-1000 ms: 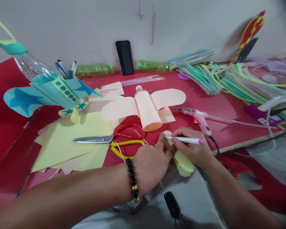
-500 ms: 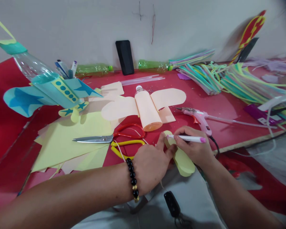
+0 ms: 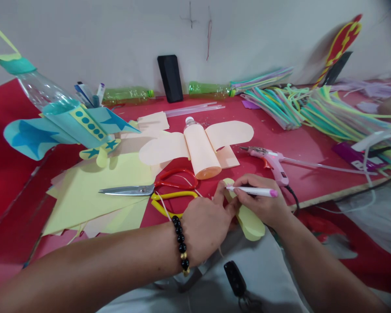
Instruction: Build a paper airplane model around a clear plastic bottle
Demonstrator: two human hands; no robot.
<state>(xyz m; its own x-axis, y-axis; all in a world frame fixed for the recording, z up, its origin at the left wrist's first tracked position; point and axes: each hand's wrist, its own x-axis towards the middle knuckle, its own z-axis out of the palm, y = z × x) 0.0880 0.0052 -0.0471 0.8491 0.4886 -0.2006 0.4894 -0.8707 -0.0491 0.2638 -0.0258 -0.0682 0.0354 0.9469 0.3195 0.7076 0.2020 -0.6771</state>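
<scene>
**Marking a yellow paper cutout (image 3: 249,221) with a white marker (image 3: 256,191)**

Right hand (image 3: 262,204): fingers (image 3: 244,184) pinching the marker's barrel, tip on the cutout's upper end, pink end out to the right. Left hand (image 3: 205,228): fingers (image 3: 220,193) spread, pressed on the cutout beside the marker tip; black-and-gold bead bracelet (image 3: 181,245) on the wrist. Cutout: between both hands, rounded lobe showing below the fingers, at the edge of the red bench (image 3: 299,150).

Just left of the left fingers: red-handled scissors (image 3: 130,190), yellow loop handle (image 3: 174,200). Just above the right fingers: pink hot glue gun (image 3: 270,164). Beyond the fingers: peach paper-wrapped bottle with paper wings (image 3: 202,148). Well left: blue paper airplane on a plastic bottle (image 3: 61,126), yellow paper sheets (image 3: 94,195). Below the fingers: black key fob (image 3: 235,278) on white cloth (image 3: 263,278).
</scene>
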